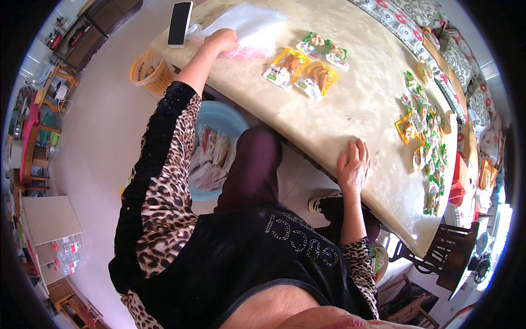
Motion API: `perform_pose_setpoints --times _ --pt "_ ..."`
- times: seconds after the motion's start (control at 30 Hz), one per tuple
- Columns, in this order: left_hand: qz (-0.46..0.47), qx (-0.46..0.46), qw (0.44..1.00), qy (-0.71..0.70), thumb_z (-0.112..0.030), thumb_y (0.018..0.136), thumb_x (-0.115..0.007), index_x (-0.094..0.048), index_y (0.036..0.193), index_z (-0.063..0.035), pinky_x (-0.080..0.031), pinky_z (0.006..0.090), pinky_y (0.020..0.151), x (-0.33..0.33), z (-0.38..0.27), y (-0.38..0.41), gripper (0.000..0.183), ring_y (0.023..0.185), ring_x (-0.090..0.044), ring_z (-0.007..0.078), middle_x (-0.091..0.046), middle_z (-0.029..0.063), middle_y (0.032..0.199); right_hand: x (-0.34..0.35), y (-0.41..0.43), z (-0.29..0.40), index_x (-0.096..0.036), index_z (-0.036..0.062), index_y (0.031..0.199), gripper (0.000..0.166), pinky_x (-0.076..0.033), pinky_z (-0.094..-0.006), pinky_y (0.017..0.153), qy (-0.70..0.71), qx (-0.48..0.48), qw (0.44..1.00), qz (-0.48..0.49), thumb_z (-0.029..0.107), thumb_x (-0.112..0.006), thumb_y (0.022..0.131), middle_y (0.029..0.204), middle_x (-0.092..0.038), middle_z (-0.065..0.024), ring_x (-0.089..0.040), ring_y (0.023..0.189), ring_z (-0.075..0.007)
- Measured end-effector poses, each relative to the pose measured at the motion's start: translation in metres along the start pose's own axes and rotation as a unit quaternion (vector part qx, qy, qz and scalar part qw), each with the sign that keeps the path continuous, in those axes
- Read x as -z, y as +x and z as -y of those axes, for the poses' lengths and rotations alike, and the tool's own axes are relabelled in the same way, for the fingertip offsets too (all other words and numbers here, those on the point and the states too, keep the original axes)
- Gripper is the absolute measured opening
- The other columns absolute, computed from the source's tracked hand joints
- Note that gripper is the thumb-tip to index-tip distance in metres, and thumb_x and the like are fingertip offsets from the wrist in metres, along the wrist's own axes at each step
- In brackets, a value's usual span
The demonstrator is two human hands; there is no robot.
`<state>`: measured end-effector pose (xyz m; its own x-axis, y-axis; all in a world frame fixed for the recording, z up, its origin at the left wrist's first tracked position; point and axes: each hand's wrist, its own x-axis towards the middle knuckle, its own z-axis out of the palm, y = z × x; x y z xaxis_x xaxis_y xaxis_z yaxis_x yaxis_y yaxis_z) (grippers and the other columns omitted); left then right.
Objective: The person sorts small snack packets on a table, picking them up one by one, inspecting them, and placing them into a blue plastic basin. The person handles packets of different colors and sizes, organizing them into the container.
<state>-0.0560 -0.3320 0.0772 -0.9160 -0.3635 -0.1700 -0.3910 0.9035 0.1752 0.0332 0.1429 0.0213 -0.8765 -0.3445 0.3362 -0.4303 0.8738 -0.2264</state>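
My left hand lies on the near left edge of a stack of clear plastic bags. Its fingers are curled and partly hidden, so a grip on a bag cannot be made out. My right hand rests palm down near the table's front edge, holding nothing. Between the hands, farther in on the table, lie two yellow-edged snack packets and two green-edged snack packets. A long heap of similar small packets spreads along the right side.
A smartphone lies at the table's left corner. Below it stands an orange plastic basket. On the floor by my leg, a blue basin holds filled clear bags. A dark chair stands past the right corner.
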Motion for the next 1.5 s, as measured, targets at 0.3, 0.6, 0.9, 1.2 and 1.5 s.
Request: perform_pose_setpoints --times 0.3,0.6,0.9,1.2,1.5 --pt "-0.096 -0.023 0.994 -0.052 -0.022 0.070 -0.063 -0.069 0.085 -0.0091 -0.048 0.0335 0.069 -0.002 0.024 0.040 0.021 0.076 -0.063 0.0235 -0.067 0.0120 0.083 -0.001 -0.001 0.001 -0.053 0.0059 0.118 0.039 -0.027 -0.0468 0.103 0.017 -0.014 1.000 -0.003 0.022 -0.053 0.083 0.130 -0.045 -0.0145 -0.037 0.125 -0.0330" --pt "-0.190 -0.012 0.965 -0.179 -0.025 0.073 -0.060 -0.068 0.080 -0.0102 -0.049 0.0327 0.065 0.041 0.009 0.014 0.018 0.064 -0.061 0.0210 -0.065 0.0078 0.071 0.003 -0.005 0.004 -0.056 0.0046 0.114 0.037 -0.031 -0.0440 0.101 -0.002 -0.001 1.000 -0.026 0.020 -0.053 0.081 0.125 -0.049 -0.0151 -0.041 0.122 -0.0318" --pt "-0.204 -0.429 0.853 -0.218 -0.016 0.074 -0.058 -0.062 0.076 -0.0065 -0.049 0.0349 0.065 0.011 -0.190 -0.045 0.010 0.070 -0.063 0.0253 -0.064 0.0121 0.073 0.001 0.002 -0.008 -0.059 0.0011 0.087 0.020 -0.039 -0.0424 0.091 0.169 0.048 0.978 -0.115 0.014 -0.060 0.072 0.103 -0.057 -0.0142 -0.050 0.104 -0.0320" --pt "0.135 -0.408 0.862 -0.269 -0.010 0.076 -0.061 -0.063 0.093 0.0022 -0.050 0.0286 0.067 -0.109 -0.339 -0.115 0.021 0.079 -0.059 0.0128 -0.062 0.0041 0.082 -0.009 0.003 -0.020 -0.059 -0.0029 0.106 0.034 -0.044 -0.0283 0.083 0.536 -0.197 0.820 -0.023 0.024 -0.061 0.086 0.097 -0.064 -0.0097 -0.058 0.089 -0.0145" --pt "0.171 -0.297 0.845 -0.410 -0.020 0.084 -0.063 -0.065 0.096 0.0010 -0.048 0.0234 0.072 -0.111 -0.302 -0.119 0.024 0.078 -0.058 0.0090 -0.065 0.0030 0.087 -0.021 0.007 -0.032 -0.057 -0.0014 0.101 0.022 -0.051 -0.0283 0.074 0.659 -0.306 0.686 -0.050 0.017 -0.053 0.089 0.093 -0.064 -0.0123 -0.063 0.084 -0.0183"
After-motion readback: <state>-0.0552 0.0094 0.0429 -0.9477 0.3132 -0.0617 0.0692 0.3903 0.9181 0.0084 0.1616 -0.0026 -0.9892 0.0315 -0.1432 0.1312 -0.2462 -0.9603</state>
